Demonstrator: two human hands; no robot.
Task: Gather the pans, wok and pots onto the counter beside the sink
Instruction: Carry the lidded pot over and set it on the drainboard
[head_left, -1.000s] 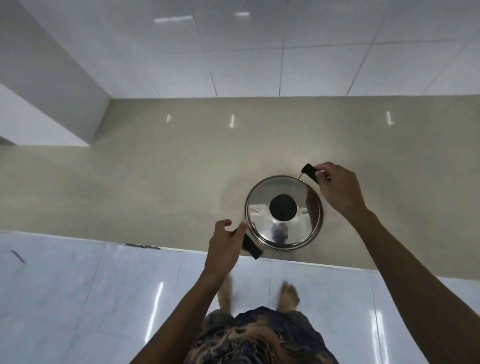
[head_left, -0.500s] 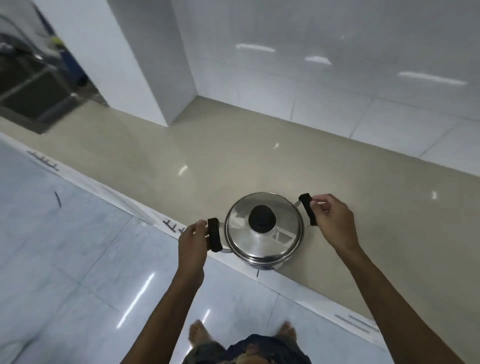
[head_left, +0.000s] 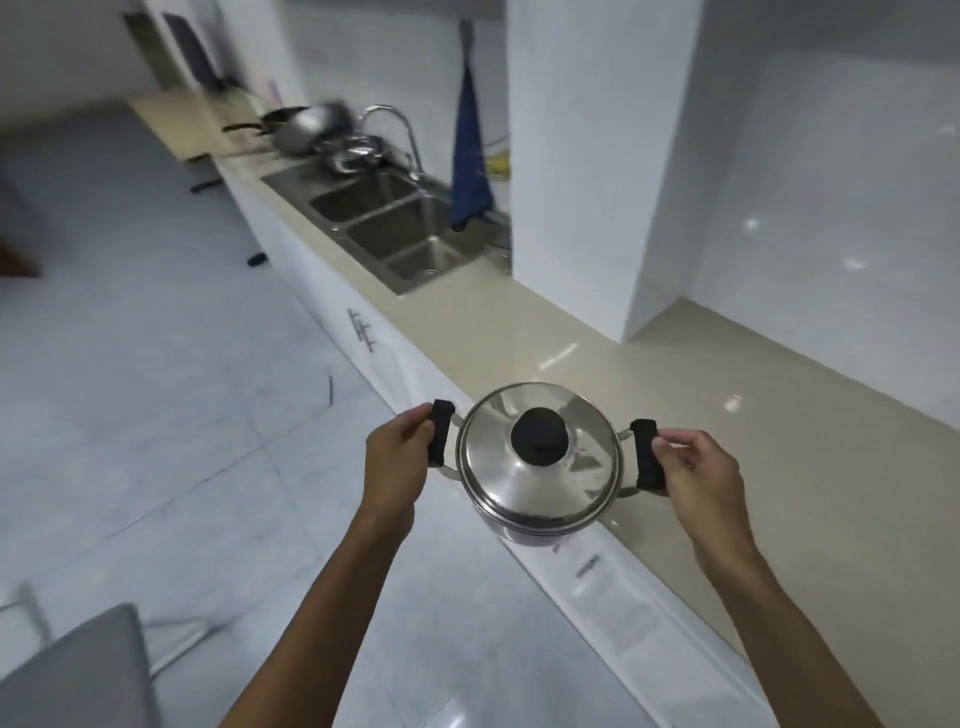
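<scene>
Now the left hand (head_left: 397, 457) and right hand (head_left: 696, 475) each grasp a handle of the lidded pot (head_left: 537, 462); best carried level toward the sink (head_left: 387, 223) far ahead.

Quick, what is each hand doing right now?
Left hand: closed on the pot's left handle.
Right hand: closed on the right handle.
</scene>
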